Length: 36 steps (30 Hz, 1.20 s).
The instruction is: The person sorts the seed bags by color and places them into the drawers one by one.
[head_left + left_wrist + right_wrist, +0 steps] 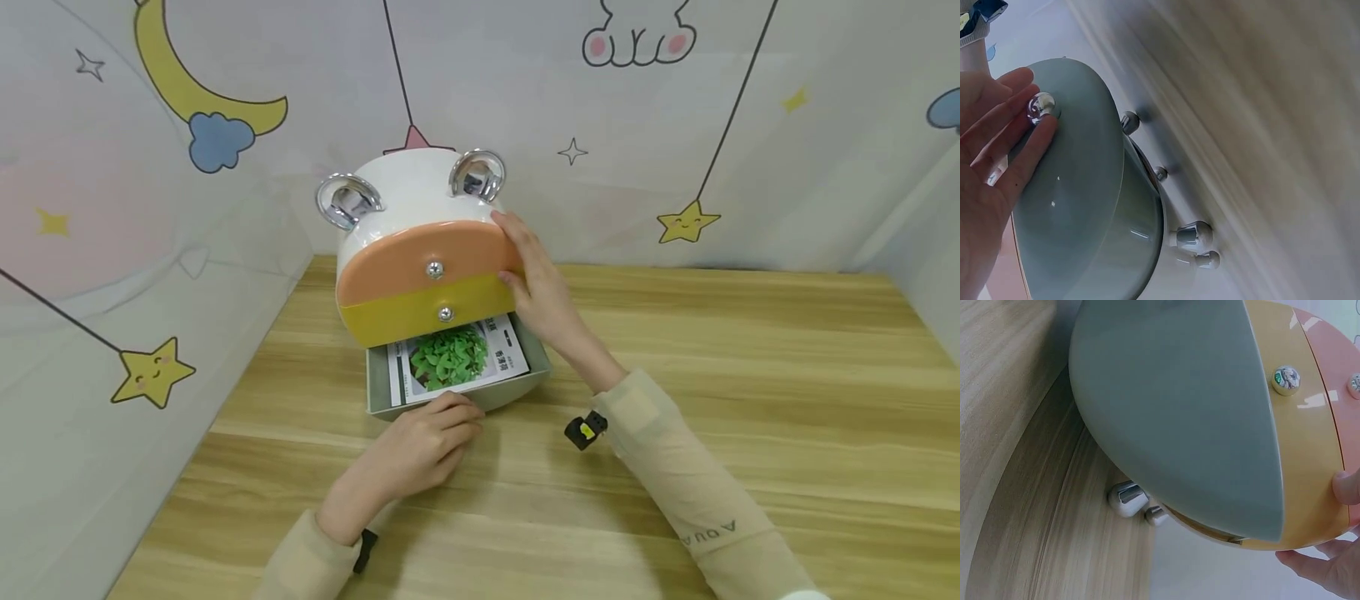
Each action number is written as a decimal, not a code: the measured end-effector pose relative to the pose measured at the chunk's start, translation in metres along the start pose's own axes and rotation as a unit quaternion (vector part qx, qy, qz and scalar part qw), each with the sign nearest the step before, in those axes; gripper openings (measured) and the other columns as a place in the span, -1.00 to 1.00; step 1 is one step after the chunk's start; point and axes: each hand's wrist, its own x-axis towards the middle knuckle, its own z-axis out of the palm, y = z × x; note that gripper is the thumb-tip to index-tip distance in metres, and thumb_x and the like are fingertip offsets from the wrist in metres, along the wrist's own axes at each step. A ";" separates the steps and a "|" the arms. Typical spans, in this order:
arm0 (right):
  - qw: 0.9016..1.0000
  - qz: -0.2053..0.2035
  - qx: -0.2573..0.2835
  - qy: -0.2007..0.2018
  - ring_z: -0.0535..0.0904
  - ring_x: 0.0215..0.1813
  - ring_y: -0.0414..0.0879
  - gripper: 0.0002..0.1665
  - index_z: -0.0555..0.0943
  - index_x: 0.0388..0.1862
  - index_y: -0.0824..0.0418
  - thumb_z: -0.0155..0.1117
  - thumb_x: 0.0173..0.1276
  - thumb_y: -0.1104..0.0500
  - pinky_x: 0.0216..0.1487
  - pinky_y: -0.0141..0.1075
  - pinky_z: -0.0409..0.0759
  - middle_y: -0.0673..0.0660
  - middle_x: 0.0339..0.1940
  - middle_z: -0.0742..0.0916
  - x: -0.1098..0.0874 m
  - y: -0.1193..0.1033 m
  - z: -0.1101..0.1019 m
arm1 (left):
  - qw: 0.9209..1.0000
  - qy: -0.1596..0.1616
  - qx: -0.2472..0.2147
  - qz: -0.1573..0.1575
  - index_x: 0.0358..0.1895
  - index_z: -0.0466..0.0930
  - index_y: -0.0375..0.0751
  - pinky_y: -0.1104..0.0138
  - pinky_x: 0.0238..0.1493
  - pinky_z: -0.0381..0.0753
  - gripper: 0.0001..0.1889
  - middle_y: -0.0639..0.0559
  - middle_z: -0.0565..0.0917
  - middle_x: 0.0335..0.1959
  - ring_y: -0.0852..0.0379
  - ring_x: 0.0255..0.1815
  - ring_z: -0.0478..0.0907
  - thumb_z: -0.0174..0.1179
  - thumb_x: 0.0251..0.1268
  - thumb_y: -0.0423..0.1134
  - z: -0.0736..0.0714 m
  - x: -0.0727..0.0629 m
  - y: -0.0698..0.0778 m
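A small white drawer cabinet with silver ear-shaped loops stands on the table, with an orange drawer above a yellow drawer. Below them the grey-green drawer is pulled out. Inside it lies a flat white packet printed with green leaves. My left hand is at the drawer's front, fingertips around its round silver knob. On the cabinet's right side, my right hand holds the body, thumb on the front and fingers along the side.
The cabinet stands on silver feet on the wood-grain table. Behind and beside it hangs pale fabric printed with stars, a moon and a cloud. A black device sits by the right sleeve cuff.
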 end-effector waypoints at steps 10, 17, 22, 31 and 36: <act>1.000 0.000 -0.002 0.003 0.04 0.60 -0.01 -0.21 0.02 0.53 -0.09 0.03 0.43 0.31 0.48 0.10 0.21 0.04 0.59 0.16 -0.002 0.001 0.003 | 1.000 -0.006 -0.003 -0.023 -0.23 0.71 -0.17 0.32 0.09 0.60 -0.83 0.02 0.70 -0.11 0.11 0.04 0.57 0.29 0.09 -0.41 -0.001 0.003 -0.010; 1.000 0.000 -0.001 0.005 0.06 0.59 0.01 -0.22 0.01 0.53 -0.09 0.03 0.44 0.30 0.46 0.12 0.24 0.06 0.58 0.16 -0.002 0.001 0.003 | 0.999 -0.006 -0.005 -0.041 -0.23 0.71 -0.19 0.33 0.06 0.61 -0.84 0.02 0.69 -0.11 0.11 0.04 0.55 0.22 0.15 -0.43 0.000 0.008 -0.017; 1.000 0.005 0.001 0.003 0.08 0.58 0.04 -0.22 0.02 0.52 -0.09 0.03 0.44 0.30 0.44 0.14 0.26 0.07 0.58 0.16 -0.002 0.001 0.003 | 0.999 -0.001 -0.001 -0.051 -0.24 0.71 -0.21 0.32 0.03 0.62 -0.85 0.00 0.68 -0.13 0.10 0.02 0.54 0.23 0.14 -0.43 0.002 0.011 -0.020; 1.000 0.002 0.007 0.006 0.10 0.58 0.03 -0.21 0.02 0.53 -0.09 0.03 0.43 0.33 0.42 0.14 0.29 0.07 0.58 0.17 -0.002 0.000 0.002 | 0.996 -0.015 0.009 -0.083 -0.26 0.72 -0.20 0.31 -0.01 0.63 -0.90 0.00 0.68 -0.13 0.09 0.01 0.52 0.27 0.16 -0.39 0.005 0.019 -0.026; 1.000 0.004 0.008 0.006 0.10 0.58 0.03 -0.20 0.03 0.53 -0.09 0.03 0.42 0.35 0.43 0.14 0.28 0.08 0.58 0.18 -0.003 0.000 0.002 | 0.994 -0.022 0.010 -0.104 -0.26 0.72 -0.19 0.33 -0.04 0.63 -0.90 0.03 0.67 -0.14 0.11 -0.01 0.51 0.25 0.20 -0.38 0.006 0.023 -0.030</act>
